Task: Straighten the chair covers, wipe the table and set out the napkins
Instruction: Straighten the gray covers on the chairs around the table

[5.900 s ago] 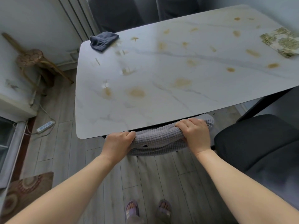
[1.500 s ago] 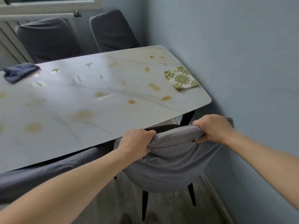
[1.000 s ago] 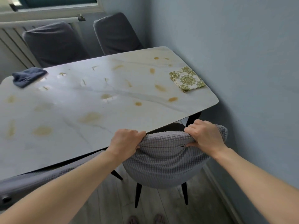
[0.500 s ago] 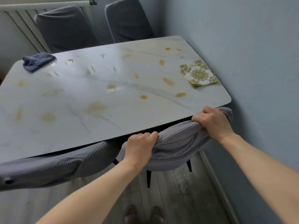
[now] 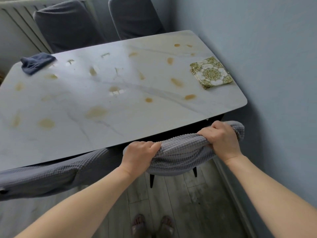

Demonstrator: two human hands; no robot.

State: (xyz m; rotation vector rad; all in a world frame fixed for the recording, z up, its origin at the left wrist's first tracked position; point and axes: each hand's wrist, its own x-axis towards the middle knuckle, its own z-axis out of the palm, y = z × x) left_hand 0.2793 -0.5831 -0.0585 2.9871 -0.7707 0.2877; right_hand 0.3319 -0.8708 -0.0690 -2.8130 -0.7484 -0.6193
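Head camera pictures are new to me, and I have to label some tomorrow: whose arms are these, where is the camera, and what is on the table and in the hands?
There is no machine here. A person wears a wide-angle camera on the head, looking forward and down, so the two bare arms coming in from the bottom edge are their own, and their feet show on the floor below. This is the only view.

The left hand and the right hand each grip the top edge of a grey waffle-textured chair cover on a chair pushed in at the near side of the table.

On the pale marble-look table lie many yellowish stains, a crumpled dark blue cloth at the far left corner, and a stack of green patterned napkins near the right-hand wall. Two more covered chairs stand at the far side.
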